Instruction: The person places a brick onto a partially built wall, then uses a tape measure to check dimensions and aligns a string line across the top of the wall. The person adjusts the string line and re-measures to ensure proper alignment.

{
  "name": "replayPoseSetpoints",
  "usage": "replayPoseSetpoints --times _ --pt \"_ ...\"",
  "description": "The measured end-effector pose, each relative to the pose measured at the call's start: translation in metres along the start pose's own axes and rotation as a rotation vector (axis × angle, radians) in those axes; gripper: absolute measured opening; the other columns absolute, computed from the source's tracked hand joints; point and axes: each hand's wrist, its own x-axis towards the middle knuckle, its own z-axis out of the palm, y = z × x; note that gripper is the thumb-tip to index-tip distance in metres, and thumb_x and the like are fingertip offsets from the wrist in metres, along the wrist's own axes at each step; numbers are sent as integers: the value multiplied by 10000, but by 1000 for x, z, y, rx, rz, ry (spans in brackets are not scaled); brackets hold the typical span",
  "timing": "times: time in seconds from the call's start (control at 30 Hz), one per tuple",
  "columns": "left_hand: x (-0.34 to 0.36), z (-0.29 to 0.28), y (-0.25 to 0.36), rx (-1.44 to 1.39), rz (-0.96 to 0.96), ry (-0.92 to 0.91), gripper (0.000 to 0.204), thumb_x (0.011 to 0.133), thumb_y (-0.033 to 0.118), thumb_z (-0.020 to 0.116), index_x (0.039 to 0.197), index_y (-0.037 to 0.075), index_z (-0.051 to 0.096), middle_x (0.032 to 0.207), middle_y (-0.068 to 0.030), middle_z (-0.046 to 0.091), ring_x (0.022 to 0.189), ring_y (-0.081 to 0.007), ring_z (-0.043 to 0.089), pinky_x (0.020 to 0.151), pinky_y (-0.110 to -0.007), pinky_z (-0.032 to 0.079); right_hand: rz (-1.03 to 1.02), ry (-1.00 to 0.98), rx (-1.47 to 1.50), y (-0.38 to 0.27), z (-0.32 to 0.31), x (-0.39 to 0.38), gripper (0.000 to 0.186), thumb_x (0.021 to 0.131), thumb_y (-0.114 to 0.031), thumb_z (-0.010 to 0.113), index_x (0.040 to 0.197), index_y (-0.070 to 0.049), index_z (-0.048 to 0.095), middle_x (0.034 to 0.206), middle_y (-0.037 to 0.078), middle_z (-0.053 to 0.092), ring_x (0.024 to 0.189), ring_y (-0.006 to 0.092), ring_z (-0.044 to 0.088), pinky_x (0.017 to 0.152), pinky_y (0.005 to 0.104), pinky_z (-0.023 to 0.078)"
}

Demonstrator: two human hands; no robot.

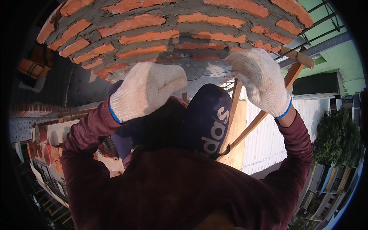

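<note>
Thin dark wire (pixel 211 73); slightly bent; between left hand (pixel 147 90), right hand (pixel 258 78)

We cannot see the fingertips of the left hand (pixel 147 90) or the right hand (pixel 260 80), folded out of sight, nor whether either grips the thin wire (pixel 212 74) between them. We lose the brick wall (pixel 132 23) at the top edge; reddish blocks (pixel 31 69) at far left sink into shadow.

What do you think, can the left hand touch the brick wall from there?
Probably yes: the gloved left hand appears close to the brick wall, and nothing visible blocks the way, though depth is unclear.
</note>
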Motion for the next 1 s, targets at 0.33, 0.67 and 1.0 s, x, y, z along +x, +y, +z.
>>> replayPoseSetpoints --times 0.33,0.67,1.0 --pt "-2 -22 -21 420 204 64 164 845 228 707 937 92 711 778 -57 637 634 -239 601 575 -354 466 163 -269 339 7 5 -9 288 1034 -215 576 1182 13 671 935 147 719 847 261 693 756 350 558" --pt "-8 11 -35 -1175 -461 -438 300 1067 305 547 970 34 632 684 61 449 565 -21 422 479 -172 327 -153 471 -525 -29 22 -49 339 735 -186 728 1073 -205 700 1061 36 692 1033 277 658 1036 537 428" --pt "-2 -1 -1 -380 -47 -208 202 950 210 636 820 57 653 654 -6 590 506 -170 510 489 -296 416 96 -177 1 -20 2 -33 259 826 -264 693 1015 -96 744 896 73 706 806 272 685 692 400 533"
